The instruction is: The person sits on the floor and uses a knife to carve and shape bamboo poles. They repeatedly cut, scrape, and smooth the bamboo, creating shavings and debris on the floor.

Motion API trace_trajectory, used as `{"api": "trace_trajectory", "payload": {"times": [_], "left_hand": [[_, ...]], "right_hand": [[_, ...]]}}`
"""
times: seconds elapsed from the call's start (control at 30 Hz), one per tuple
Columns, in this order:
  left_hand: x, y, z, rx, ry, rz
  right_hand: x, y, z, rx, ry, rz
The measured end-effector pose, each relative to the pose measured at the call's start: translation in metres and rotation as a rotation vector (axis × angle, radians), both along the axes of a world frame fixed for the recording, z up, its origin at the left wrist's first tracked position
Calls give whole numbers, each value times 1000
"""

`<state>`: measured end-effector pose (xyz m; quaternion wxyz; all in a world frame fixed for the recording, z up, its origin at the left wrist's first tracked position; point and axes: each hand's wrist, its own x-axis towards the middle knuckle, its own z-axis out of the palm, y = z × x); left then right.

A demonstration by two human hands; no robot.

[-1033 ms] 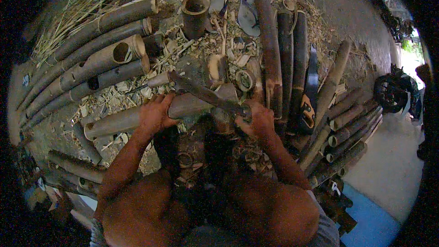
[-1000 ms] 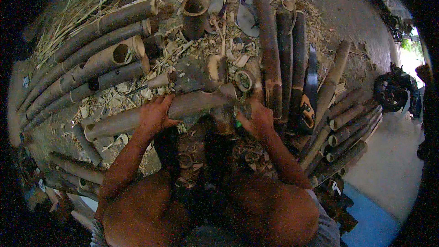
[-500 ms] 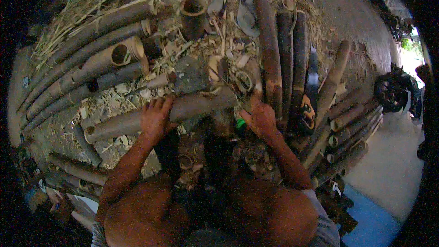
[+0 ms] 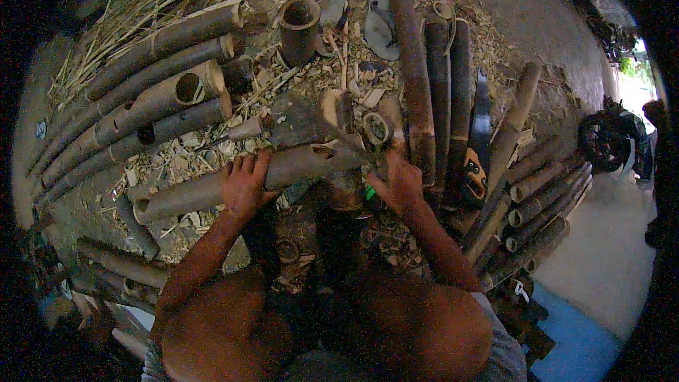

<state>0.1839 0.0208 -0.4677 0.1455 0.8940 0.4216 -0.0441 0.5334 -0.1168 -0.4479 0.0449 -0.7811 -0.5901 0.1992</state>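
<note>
A brown bamboo pole [image 4: 191, 197] lies crosswise in front of me, its right part over a wooden block [image 4: 346, 194]. A notch is cut in its upper side near the right end. My left hand [image 4: 244, 182] is closed over its middle, fingers across the far side and thumb on the near side. My right hand [image 4: 400, 182] is closed beside the pole's right end; what it grips is hidden. A green bit [image 4: 370, 192] shows by its thumb, and a dark blurred shape crosses the pole's end. Beyond stands a short bamboo piece [image 4: 376, 129], its hollow end facing up.
Several bamboo poles [image 4: 166, 92] lie at left, more stand lengthwise [image 4: 438, 92] at right. A handsaw [image 4: 479, 141] lies beside those. A bamboo cup [image 4: 298, 28] and sandals [image 4: 382, 25] are farther off. Wood chips [image 4: 177, 163] cover the ground; another bamboo stack [image 4: 544, 198] sits far right.
The pole has shifted very slightly to the right at its left end, with my left hand on it. The dark blurred shape by its right end has moved, and my right hand has shifted slightly.
</note>
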Motion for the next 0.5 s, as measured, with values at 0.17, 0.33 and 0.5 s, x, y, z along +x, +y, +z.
{"api": "trace_trajectory", "payload": {"times": [0.17, 0.33, 0.5], "left_hand": [[7, 18, 17, -138, 34, -9], [9, 40, 15, -437, 129, -3], [1, 23, -3, -309, 76, -6]], "right_hand": [[3, -13, -5, -62, 219, -102], [-10, -13, 13, 264, 145, 31], [-13, -2, 17, -43, 33, 8]]}}
